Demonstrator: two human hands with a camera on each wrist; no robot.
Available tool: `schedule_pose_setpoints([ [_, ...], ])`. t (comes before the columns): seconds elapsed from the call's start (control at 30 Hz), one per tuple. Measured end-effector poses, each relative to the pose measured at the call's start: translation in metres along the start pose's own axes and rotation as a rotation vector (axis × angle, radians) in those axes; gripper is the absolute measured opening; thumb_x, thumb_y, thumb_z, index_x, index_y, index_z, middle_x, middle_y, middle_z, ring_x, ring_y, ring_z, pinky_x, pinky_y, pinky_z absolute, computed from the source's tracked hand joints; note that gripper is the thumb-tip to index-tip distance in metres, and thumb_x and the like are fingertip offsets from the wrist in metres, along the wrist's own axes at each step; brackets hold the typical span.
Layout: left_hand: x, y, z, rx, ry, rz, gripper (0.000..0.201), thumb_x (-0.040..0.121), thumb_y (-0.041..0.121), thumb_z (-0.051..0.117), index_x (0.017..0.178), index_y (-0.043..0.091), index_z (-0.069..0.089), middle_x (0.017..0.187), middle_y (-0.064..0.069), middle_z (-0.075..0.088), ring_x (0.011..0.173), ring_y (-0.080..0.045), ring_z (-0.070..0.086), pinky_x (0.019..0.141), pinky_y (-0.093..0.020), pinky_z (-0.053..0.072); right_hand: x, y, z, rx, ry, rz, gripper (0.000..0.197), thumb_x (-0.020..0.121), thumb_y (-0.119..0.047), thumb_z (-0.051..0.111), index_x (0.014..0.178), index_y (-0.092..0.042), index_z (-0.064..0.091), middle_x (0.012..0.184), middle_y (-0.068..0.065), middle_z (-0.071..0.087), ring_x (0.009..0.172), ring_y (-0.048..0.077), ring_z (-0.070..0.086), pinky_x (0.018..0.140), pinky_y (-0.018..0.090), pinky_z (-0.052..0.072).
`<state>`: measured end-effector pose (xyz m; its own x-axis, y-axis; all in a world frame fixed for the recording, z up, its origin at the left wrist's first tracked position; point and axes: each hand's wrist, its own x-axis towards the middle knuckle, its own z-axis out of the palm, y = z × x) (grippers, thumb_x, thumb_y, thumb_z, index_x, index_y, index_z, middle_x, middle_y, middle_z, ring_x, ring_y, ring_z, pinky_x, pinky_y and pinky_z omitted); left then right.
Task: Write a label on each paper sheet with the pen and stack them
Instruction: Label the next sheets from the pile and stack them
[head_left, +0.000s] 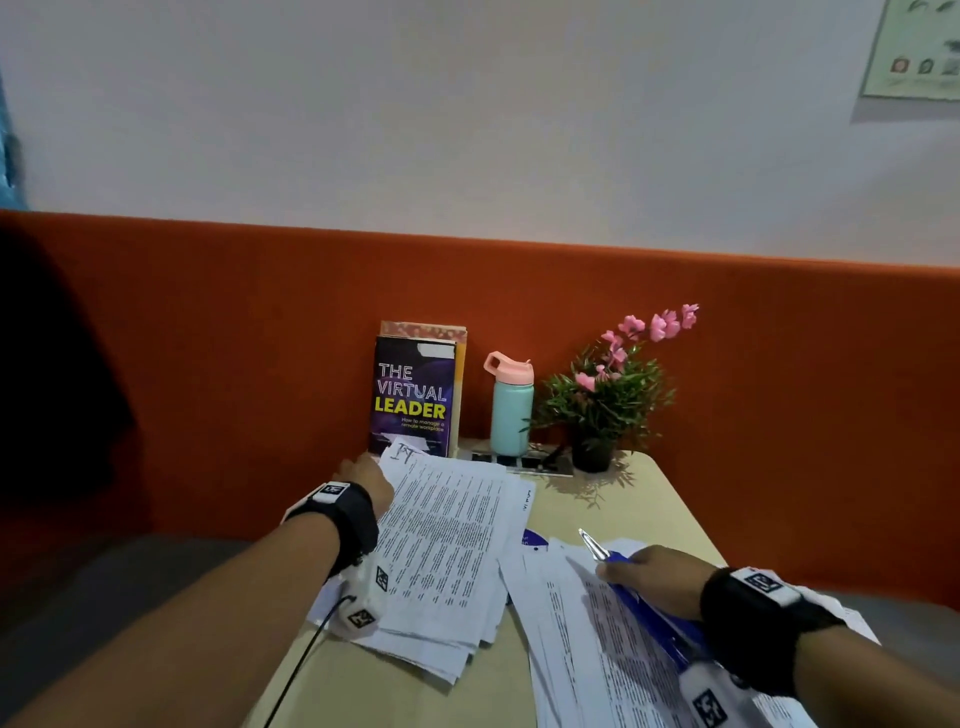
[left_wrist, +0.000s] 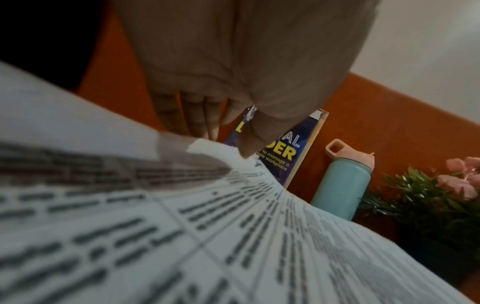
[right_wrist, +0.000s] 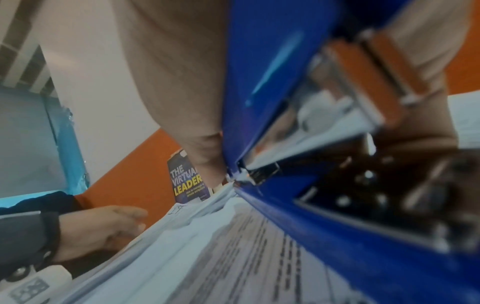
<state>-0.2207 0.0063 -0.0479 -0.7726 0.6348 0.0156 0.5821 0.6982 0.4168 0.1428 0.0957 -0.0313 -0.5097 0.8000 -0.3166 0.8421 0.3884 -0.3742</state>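
Presently, step: judged to be settling a labelled sheet onto the stack; no pen shows in any view.
Left hand (head_left: 363, 480): at the far-left corner of the stack, fingers nearly straight, thumb tip pressing the top sheet's corner; nothing clenched.
Left stack (head_left: 441, 545): printed sheets on the table (head_left: 623, 509), near edges fanned and uneven.
Label (head_left: 405, 454): handwritten mark at the top sheet's far corner, just beside the left thumb.
Right pile (head_left: 587, 649): loose printed sheets, overlapping, near right.
Blue stapler (head_left: 639, 592): lying on the right pile, metal nose pointing far-left.
Right hand (head_left: 649, 577): wrapped round the stapler.
Advice: pin that corner, tap the fanned edges flush, keep the label uncovered.
Risk: sheets may slide; the right hand needs the pen, not the stapler.
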Motion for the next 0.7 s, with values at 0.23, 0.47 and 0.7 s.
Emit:
schedule_pose_setpoints([
  [0.23, -0.041, 0.042, 0.007, 0.184, -0.33, 0.511, 0.062, 0.09, 0.052, 0.06, 0.145, 0.029, 0.043, 0.151, -0.006, 0.039, 0.136, -0.026, 0.042, 0.112, -0.037, 0.035, 0.012, -0.002, 0.008, -0.105, -0.044, 0.017, 0.037, 0.096, -0.053, 0.044, 0.078, -0.023, 0.056, 0.076, -0.003, 0.057, 0.065, 0.011, 0.052, 0.064, 0.025, 0.038],
  [0.47, -0.067, 0.06, 0.019, 0.33, -0.391, 0.493, 0.062, 0.087, 0.051, 0.064, 0.14, 0.024, 0.047, 0.143, -0.005, 0.042, 0.124, -0.027, 0.051, 0.1, -0.035, 0.045, 0.009, 0.001, 0.009, -0.078, -0.04, 0.016, 0.039, 0.096, -0.054, 0.045, 0.084, -0.019, 0.056, 0.08, 0.001, 0.057, 0.067, 0.014, 0.051, 0.067, 0.028, 0.039],
  [0.7, -0.115, 0.119, 0.032, 0.199, -0.439, 0.613, 0.052, 0.093, 0.05, 0.059, 0.124, 0.008, 0.061, 0.124, -0.012, 0.063, 0.101, -0.024, 0.057, 0.081, -0.029, 0.043, 0.001, 0.004, 0.006, 0.036, 0.033, 0.012, 0.032, 0.098, -0.045, 0.046, 0.079, -0.019, 0.048, 0.077, 0.001, 0.052, 0.066, 0.015, 0.048, 0.06, 0.027, 0.036],
])
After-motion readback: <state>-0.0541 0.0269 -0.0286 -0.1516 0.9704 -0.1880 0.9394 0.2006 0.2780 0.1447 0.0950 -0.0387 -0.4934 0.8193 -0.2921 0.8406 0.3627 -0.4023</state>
